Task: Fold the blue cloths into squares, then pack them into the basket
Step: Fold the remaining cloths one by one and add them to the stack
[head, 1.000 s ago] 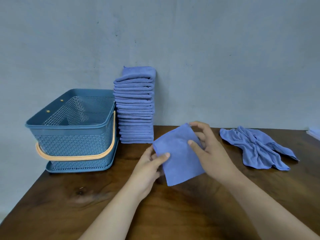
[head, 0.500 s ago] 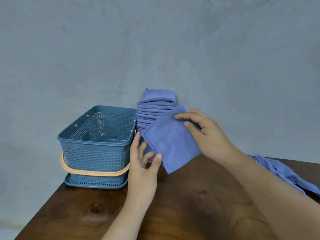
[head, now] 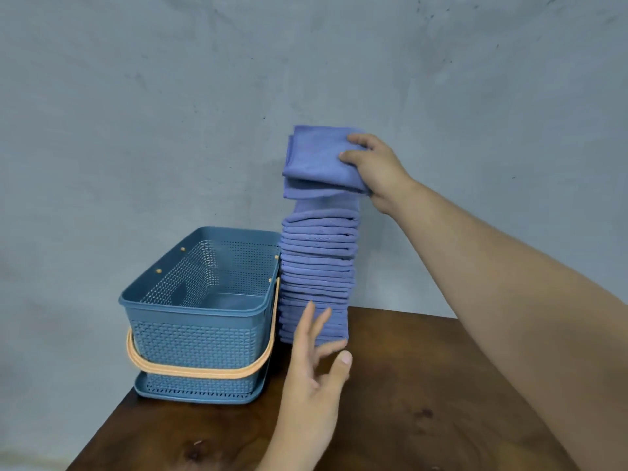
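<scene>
A tall stack of folded blue cloths (head: pixel 317 266) stands on the wooden table against the wall. At its top my right hand (head: pixel 375 168) grips a folded blue cloth (head: pixel 316 158) by its right edge, fingers above and thumb below, so that it lies on the stack's top. My left hand (head: pixel 314 365) is spread with straight fingers, its fingertips at the lower front of the stack and nothing held in it. The blue plastic basket (head: pixel 163 294) with an orange handle sits just left of the stack and holds no cloths.
The wooden table (head: pixel 424 402) stretches right and toward me; its left edge runs just past the basket. A grey wall stands directly behind the stack and basket.
My right hand carried the folded cloth up from in front of me to the top of the stack. My left hand let go of it and dropped toward the stack's base. The view tilted up.
</scene>
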Demonstrator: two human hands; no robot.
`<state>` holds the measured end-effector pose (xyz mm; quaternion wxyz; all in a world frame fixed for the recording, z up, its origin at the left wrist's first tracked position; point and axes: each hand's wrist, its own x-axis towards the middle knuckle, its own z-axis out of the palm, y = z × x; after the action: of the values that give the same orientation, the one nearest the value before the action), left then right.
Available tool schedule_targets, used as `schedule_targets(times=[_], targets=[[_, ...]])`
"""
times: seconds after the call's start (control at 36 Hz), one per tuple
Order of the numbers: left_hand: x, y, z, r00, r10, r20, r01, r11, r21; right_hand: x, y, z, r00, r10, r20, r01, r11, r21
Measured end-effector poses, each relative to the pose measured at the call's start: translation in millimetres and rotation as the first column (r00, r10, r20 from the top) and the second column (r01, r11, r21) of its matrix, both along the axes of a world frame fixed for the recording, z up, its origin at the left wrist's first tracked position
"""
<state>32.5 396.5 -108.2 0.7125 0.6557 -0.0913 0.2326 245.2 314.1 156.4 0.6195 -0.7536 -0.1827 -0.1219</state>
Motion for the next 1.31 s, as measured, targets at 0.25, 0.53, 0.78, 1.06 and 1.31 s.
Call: schedule_targets(times=[0.25,0.53,0.78,1.06,1.31], targets=[[3,8,-3,0.997,-0.013,-0.078,0.019,0.998,0.066,30,-2,-30,0.899,0.088,-0.43,-0.162,0.977,-0.138],[3,9,-7,0.991,-0.016,-0.129,0.028,0.996,0.09,35,-2,-19,0.883,0.052,-0.466,-0.14,0.978,-0.157],[5,8,-10,0.989,-0.018,-0.15,0.037,0.992,0.122,29,-12,-20,0.988,-0.154,0.025,0.146,0.849,-0.508],[2,6,-14,0.978,-0.04,-0.204,0.084,0.974,0.209,-44,-84,-101,0.94,-0.209,0.27,0.303,0.875,-0.378],[-9,-16,-23,0.976,-0.068,-0.206,0.157,0.877,0.454,-121,-187,-205,0.957,-0.273,0.1,0.291,0.892,-0.346]])
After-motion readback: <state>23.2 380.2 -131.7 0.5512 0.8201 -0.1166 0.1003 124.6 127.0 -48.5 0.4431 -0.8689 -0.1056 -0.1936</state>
